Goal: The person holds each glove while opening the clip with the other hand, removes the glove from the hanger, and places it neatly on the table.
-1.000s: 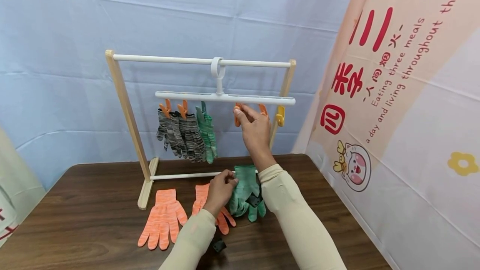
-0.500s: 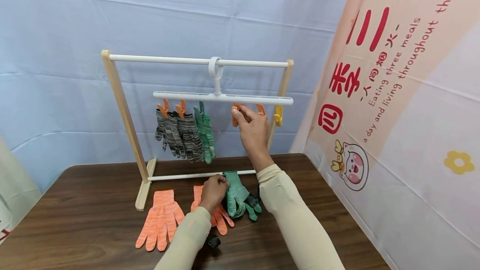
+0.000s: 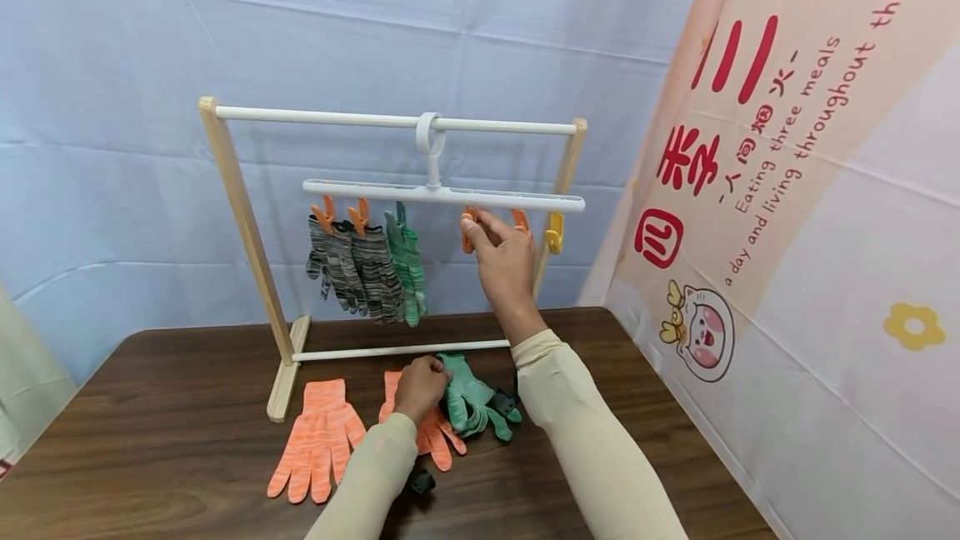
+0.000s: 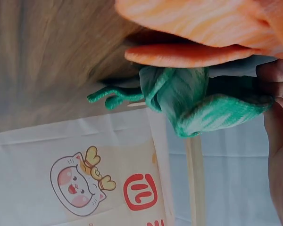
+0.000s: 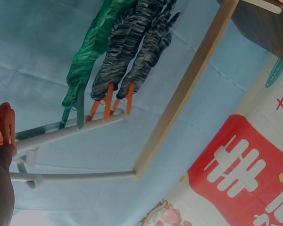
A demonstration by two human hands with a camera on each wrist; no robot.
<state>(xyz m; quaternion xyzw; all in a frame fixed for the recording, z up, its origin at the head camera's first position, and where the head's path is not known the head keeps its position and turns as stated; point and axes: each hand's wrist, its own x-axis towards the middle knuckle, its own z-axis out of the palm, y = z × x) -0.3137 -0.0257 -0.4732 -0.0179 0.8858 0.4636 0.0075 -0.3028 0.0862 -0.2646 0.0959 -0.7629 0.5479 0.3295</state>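
My left hand pinches the cuff of a green knit glove just over the table, and its fingers hang downward. In the left wrist view, thumb and fingers close on the end of that green glove. Higher up, my right hand pinches an orange clothespin hanging from the white hanger bar. The right wrist view shows this orange clothespin between thumb and fingers. Left along the bar, two grey-black gloves and one green glove hang from clothespins.
A wooden rack with white rods carries the hanger. An orange clothespin and a yellow one hang to the right. Two orange gloves lie on the table, one flat at left, another under the left arm. A small black object lies nearby.
My left hand has moved slightly left and down with the green glove, whose cuff now tilts left. The right hand keeps its pinch on the orange clothespin.
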